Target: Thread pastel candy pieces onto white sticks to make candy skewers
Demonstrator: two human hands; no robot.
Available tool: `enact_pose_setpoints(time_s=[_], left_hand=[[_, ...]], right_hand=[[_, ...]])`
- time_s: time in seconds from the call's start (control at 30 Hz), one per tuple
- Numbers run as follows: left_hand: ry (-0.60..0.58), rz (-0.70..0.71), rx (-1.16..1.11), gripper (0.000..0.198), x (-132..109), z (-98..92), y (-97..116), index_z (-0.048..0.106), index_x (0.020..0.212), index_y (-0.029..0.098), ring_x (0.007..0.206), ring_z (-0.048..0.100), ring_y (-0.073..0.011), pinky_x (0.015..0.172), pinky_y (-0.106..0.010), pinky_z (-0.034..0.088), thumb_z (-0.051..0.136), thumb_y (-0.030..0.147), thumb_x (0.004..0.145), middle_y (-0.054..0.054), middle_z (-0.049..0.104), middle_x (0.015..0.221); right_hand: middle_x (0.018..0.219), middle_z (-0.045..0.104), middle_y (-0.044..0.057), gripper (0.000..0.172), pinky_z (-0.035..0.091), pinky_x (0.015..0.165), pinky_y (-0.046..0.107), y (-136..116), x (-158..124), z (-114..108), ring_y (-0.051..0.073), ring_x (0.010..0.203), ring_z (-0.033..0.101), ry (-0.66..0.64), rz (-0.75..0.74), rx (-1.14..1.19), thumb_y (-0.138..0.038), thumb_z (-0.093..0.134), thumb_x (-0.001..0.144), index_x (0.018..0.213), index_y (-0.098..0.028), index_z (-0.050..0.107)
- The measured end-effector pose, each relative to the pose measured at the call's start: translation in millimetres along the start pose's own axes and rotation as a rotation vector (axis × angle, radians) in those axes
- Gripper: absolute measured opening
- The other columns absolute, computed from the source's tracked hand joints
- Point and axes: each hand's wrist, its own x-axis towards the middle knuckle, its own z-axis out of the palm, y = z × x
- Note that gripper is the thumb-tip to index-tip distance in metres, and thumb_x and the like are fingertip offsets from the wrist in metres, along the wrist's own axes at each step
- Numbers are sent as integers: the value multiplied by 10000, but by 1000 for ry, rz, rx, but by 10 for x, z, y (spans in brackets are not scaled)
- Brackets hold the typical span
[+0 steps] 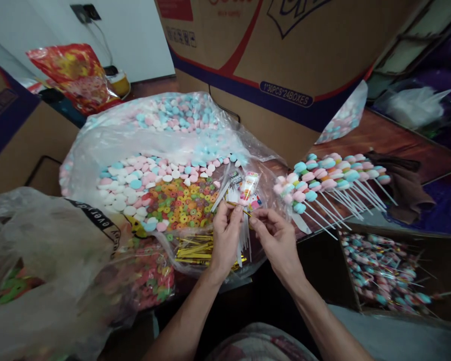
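Candy (249, 186): held upright between the hands, in a printed clear wrapper.
Gold tie (247, 213): laid across the wrapper's neck.
Left hand (226, 234): wrapper neck pinched between thumb and fingers.
Right hand (277, 236): tie's end pinched at the fingertips.
Gummy rings (182, 204): heaped near the left hand, bordered by loose marshmallows (122, 199).
Marshmallow sticks (328, 175): stacked to the right.
Open box (438, 253): partly filled with wrapped sticks (383, 273).

A pale wall (143, 45) rises at the back left, with dark plugs (84, 13) high on it and a cable (104, 37) hanging down. A big printed carton (285, 65) stands at the far side of the reddish-brown desk (394, 135); another box (26, 145) is at left. The light is dim and cool
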Motion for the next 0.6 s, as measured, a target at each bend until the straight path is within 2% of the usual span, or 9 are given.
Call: enact_pose_setpoints(time_s=[0.1,0.23,0.3,0.37,0.43,0.5,0.57,0.6], left_hand=[[-20,0,12,243,-7,-1,-21,562,773,187,616,461,-94,597,-204,383,660,397,845,32,505,675],[-42,-84,-74,290,-35,35,37,528,721,177,509,368,-61,492,-183,307,695,394,817,49,459,615],[-101,-208,-191,307,-43,46,103,506,709,170,458,287,-40,439,-169,237,723,369,795,64,422,573],[-199,-393,-345,313,-44,36,178,495,720,165,430,211,-28,404,-155,171,756,333,764,82,381,535],[-306,-593,-481,346,-41,10,242,482,718,162,423,151,-23,381,-145,130,799,300,709,102,336,508],[-397,-734,-542,382,-42,-9,270,472,708,159,430,115,-21,369,-140,114,829,285,660,115,301,500],[-449,-755,-501,369,-55,0,257,491,734,152,436,122,-23,373,-136,128,822,301,673,113,307,506],[-443,-708,-440,345,-69,17,237,506,766,151,436,141,-26,378,-136,140,802,319,706,106,328,513]], right_hand=[[772,634,-2,150,405,555,230,-9,19,20,113,618,517,-27,-21,19,-307,694,796,863,-177,661],[666,541,-36,162,362,521,220,31,40,19,90,544,427,-46,-36,29,-308,654,845,761,-181,598],[679,522,-39,183,356,522,218,45,30,-12,89,549,415,-63,-35,38,-331,637,873,780,-186,574],[715,517,-34,183,364,535,219,31,17,-72,95,577,428,-101,-41,65,-352,615,897,826,-190,568],[749,508,-27,179,382,568,223,-14,18,-155,105,626,449,-166,-67,87,-355,608,906,845,-194,561],[770,497,-21,173,405,625,235,-69,38,-242,120,688,471,-248,-115,58,-343,601,909,837,-198,541],[774,486,-18,169,415,677,253,-109,60,-309,133,730,477,-296,-189,-58,-318,576,920,817,-204,505],[774,485,-17,164,414,693,262,-118,65,-328,137,738,475,-292,-233,-143,-300,555,928,811,-207,485]])
